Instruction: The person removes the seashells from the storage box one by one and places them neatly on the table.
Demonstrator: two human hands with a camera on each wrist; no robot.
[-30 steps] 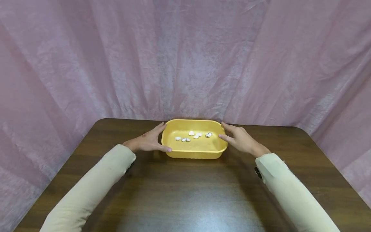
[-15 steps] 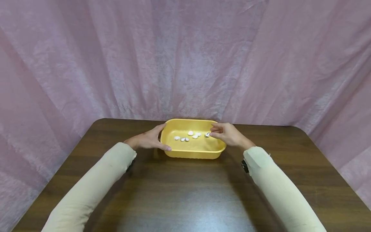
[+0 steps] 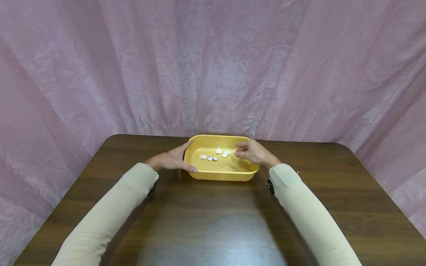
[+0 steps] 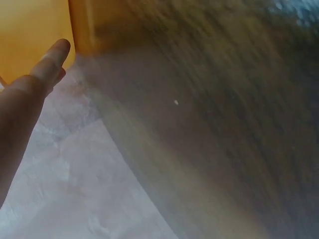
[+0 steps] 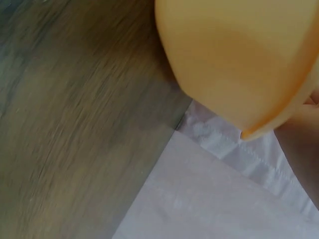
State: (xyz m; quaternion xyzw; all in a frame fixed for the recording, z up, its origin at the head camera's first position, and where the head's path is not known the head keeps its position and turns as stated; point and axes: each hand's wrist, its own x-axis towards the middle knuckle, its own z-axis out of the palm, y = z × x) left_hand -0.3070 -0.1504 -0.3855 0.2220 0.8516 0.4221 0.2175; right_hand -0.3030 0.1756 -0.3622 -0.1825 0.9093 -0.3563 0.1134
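Right hand (image 3: 254, 152) reaching inside tray (image 3: 223, 176) at its right end, thumb and fingertips drawn close, can't tell if they pinch anything. Six white shells (image 3: 218, 151) visible on tray floor, left of that grip. Farther left, left hand (image 3: 171, 159) spread against tray's left end. Table (image 3: 199, 218) below, curtain (image 3: 213, 74) beyond

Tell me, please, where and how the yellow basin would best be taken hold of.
Probably by the rim at both short ends, one hand from each side: the yellow basin sits open side up, its raised walls end in an edge, and the left hand spans the left end.
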